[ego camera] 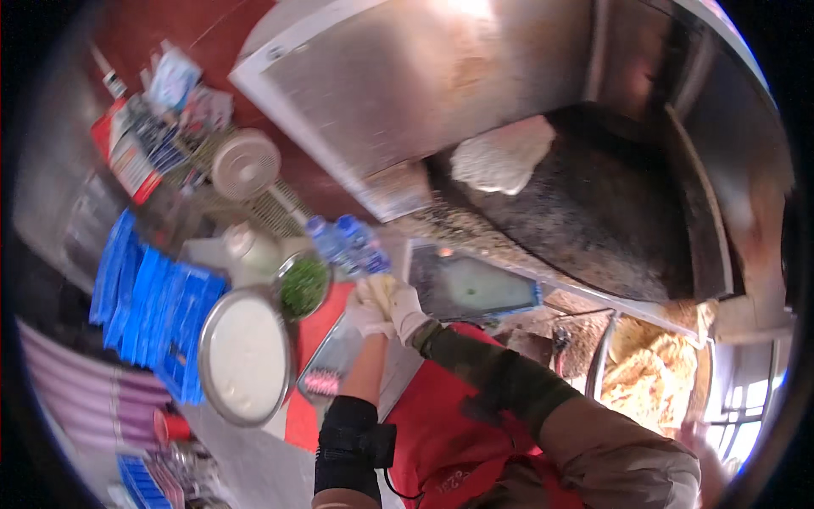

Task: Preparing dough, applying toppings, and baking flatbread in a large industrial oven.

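Both my hands wear whitish gloves and meet over the counter's front edge. My left hand (367, 310) and my right hand (407, 312) are closed around a pale yellowish piece (380, 290), soft-looking and mostly covered by the fingers; blur leaves it unclear whether it is dough or cloth. Just beyond the fingers stand blue-capped plastic bottles (350, 243). Under my left wrist lies a shallow metal tray (346, 347) with a pink object (322, 382) in it. To the left is a metal bowl of chopped green herbs (303, 286).
A large metal bowl of white liquid (248, 359) stands left, beside stacked blue plastic items (159, 305). A pale fan (246, 163) is behind. On the right, a dark griddle (610, 210) bears a white dough sheet (502, 156). Nearer are a liquid-filled trough (477, 286) and folded flatbreads (648, 375).
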The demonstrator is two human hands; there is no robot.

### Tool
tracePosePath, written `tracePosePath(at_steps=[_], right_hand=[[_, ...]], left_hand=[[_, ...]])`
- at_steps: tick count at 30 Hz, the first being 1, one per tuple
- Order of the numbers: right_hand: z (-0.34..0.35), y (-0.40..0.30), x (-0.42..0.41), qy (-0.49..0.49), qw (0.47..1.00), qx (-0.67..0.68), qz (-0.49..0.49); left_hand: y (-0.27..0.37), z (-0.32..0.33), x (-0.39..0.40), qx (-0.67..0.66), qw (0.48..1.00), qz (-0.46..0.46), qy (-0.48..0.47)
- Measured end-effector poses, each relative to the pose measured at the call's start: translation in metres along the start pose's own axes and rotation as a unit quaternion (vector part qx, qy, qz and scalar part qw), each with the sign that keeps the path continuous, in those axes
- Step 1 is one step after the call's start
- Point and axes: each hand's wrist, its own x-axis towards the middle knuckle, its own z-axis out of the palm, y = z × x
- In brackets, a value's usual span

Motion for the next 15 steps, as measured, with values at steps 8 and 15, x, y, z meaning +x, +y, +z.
tracePosePath(at_steps=[8, 15], right_hand=[[-0.355, -0.159, 0.048, 0.132, 0.983, 0.111, -0.071], [-0.43, -0.132, 0.07, 0.12, 0.784, -0.61, -0.003]], left_hand=[[0.115, 0.197, -0.073, -0.177, 0.9, -0.039, -0.396], [0.123, 0.24, -0.081, -0.132, 0.896, -0.167, -0.389]])
